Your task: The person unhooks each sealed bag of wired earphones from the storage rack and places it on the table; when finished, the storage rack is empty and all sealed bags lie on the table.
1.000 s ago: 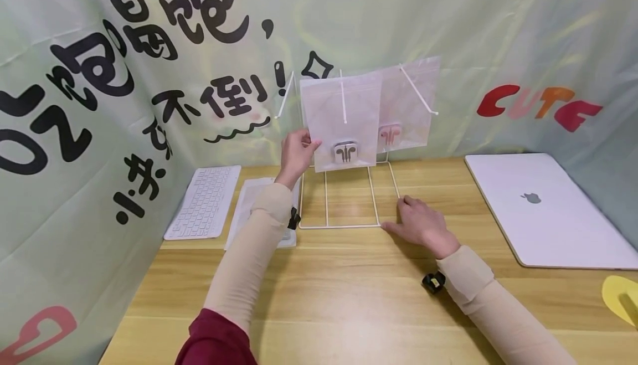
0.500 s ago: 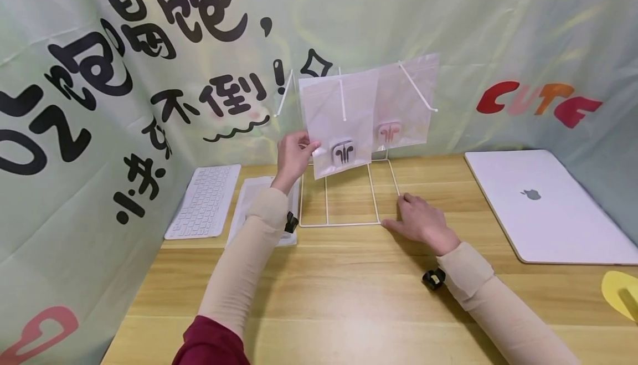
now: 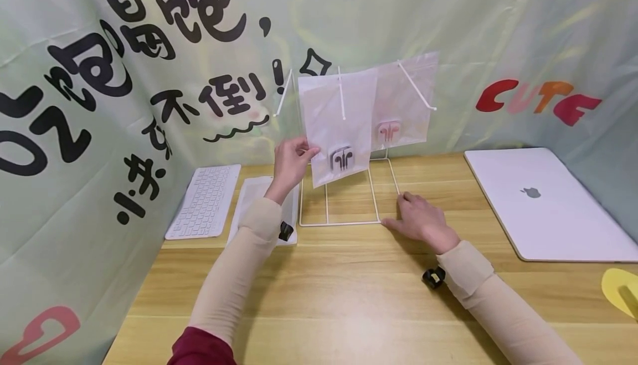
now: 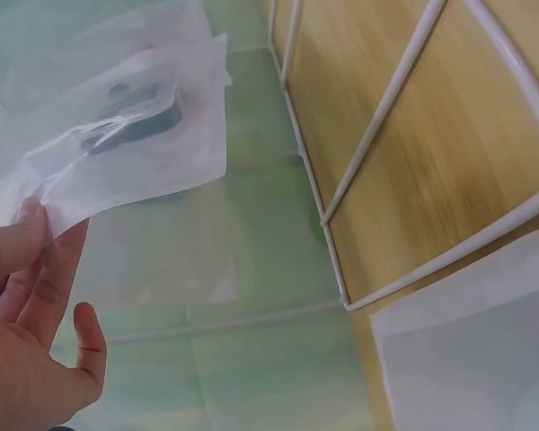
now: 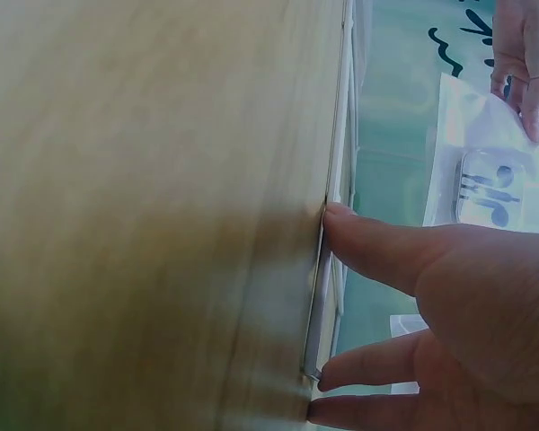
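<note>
A white wire display rack (image 3: 326,204) stands on the table, its hooks pointing forward. From the middle hook hangs a clear zip bag (image 3: 324,104) with dark earphones in a case (image 3: 342,159). My left hand (image 3: 291,163) pinches this bag's left edge between thumb and fingers, its lower part tilted forward. Behind it, to the right, hangs another bag (image 3: 406,93) with pink earphones (image 3: 389,130). My right hand (image 3: 421,222) rests at the base's front right corner. In the right wrist view, its thumb and fairly straight fingertips touch the wire (image 5: 319,314).
A flat bagged item (image 3: 244,201) lies left of the rack, partly behind the left forearm. Further left is a white keyboard (image 3: 204,201). A closed silver laptop (image 3: 553,210) lies on the right, with a yellow object (image 3: 618,290) nearer. A printed curtain (image 3: 498,21) stands behind.
My left hand has moved slightly down and left, drawing the front bag's lower end forward and lower. The right hand stays on the rack's corner.
</note>
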A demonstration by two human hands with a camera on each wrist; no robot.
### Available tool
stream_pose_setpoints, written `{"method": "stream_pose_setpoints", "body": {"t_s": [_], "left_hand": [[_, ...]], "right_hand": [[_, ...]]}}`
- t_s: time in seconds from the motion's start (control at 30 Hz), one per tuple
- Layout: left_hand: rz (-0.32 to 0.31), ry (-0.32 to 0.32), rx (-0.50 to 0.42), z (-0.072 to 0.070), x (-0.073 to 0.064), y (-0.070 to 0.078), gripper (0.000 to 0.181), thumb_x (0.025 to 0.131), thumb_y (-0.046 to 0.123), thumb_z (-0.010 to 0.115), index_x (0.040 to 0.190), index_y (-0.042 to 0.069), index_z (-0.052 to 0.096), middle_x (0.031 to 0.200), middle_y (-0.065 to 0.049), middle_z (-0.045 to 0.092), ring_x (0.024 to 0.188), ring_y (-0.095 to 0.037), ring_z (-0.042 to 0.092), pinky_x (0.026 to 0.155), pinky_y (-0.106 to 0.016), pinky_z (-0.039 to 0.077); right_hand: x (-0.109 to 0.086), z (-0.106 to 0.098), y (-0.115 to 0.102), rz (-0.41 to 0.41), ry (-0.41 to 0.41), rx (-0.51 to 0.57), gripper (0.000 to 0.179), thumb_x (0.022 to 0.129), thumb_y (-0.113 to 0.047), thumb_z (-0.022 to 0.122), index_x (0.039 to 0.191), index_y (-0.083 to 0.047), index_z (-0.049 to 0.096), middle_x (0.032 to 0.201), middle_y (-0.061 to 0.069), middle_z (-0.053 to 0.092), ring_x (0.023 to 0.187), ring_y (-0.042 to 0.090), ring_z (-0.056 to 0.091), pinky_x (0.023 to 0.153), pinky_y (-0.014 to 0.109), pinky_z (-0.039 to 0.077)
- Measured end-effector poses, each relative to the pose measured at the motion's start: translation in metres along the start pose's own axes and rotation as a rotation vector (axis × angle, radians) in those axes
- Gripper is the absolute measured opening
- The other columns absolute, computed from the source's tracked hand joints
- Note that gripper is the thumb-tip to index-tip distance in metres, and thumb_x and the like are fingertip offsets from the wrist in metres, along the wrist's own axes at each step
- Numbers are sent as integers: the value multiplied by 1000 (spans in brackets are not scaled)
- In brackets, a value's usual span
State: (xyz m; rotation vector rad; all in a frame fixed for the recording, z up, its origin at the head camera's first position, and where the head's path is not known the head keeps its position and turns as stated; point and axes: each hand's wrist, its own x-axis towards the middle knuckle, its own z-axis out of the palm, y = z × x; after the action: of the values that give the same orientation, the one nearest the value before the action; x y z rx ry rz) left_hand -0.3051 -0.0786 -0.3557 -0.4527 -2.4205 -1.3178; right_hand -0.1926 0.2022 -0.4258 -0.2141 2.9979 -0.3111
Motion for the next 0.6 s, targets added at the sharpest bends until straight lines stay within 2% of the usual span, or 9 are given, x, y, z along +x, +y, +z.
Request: {"method": "stream_pose_setpoints", "body": {"t_s": [0.4, 0.6], "left_hand": [[47, -42, -77, -9, -19, 11, 12, 86, 14, 79, 78, 8, 73, 82, 1, 73, 77, -10, 71, 73, -29, 53], [66, -62, -92, -13, -28, 16, 12, 86, 14, 78, 76, 9, 72, 81, 2, 74, 76, -8, 71, 67, -27, 50]], "right_hand": [[0, 1, 0, -1, 4, 5, 83, 91, -56, 61, 140, 9, 45, 144, 30, 42, 124, 50, 45, 82, 64, 49], [1, 0, 1, -1, 1, 8, 84, 91, -56, 61, 140, 9, 44, 145, 31, 40, 126, 50, 44, 83, 65, 48]]}}
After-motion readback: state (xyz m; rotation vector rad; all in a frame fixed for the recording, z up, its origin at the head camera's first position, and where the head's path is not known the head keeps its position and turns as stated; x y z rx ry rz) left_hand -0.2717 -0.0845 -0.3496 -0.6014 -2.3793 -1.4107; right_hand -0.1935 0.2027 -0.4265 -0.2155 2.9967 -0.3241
